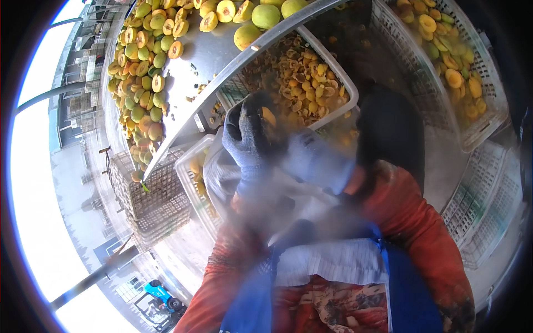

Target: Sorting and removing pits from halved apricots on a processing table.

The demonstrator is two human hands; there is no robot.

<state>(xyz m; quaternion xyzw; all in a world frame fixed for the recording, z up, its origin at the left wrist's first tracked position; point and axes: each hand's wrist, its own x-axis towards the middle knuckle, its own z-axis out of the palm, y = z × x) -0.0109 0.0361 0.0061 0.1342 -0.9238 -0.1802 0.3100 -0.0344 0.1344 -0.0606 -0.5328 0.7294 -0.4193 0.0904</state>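
Note:
My left hand (248, 133), in a grey-blue work glove with dark palm and fingertips, is curled around a yellow-orange piece of fruit (269, 116). Close on its right is my right hand (314, 158), gloved alike and blurred; its fingers are hidden in the haze, so its hold cannot be told. Both hands are above my lap, at the near edge of a plastic crate (347, 83) of small yellow fruit pieces and scraps. Beyond the metal rim (216, 81) of a worktable lie halved fruits (175, 50) with brown centres and whole green-yellow fruits (265, 16).
A crate of yellow fruit halves (466, 143) stands at the right, with empty-looking crates (479, 200) below it. Another fruit crate (181, 166) is at my left, beside stacked lattice crates (154, 204). A blue vehicle (160, 293) stands far off at lower left.

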